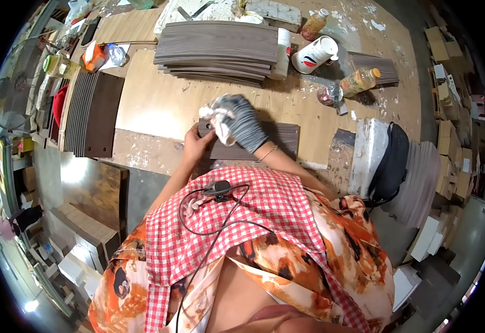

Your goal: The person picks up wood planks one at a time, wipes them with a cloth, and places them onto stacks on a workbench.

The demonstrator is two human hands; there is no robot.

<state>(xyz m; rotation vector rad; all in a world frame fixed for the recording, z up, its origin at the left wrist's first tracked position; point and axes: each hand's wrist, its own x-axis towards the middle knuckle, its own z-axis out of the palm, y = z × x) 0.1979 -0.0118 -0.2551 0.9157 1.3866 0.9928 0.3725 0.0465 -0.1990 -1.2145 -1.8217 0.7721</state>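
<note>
A dark grey-brown wood-grain board [282,140] lies flat on the worktable in front of me, with a hole near its left end. My left hand [196,145], bare, grips that left end, its thumb on top. In a grey knitted glove, my right hand [246,123] is closed around a crumpled white rag [218,115]. The rag rests over the left part of the board and covers some of it. Just beyond stands a tall stack of similar boards [215,50].
More boards [95,114] stand stacked at the left edge. Beyond the right hand are a white canister [313,55], a yellowish bottle with an orange cap [360,82] and a clear bottle [329,94]. A black bag [391,164] sits at the right. A fan [16,86] stands far left.
</note>
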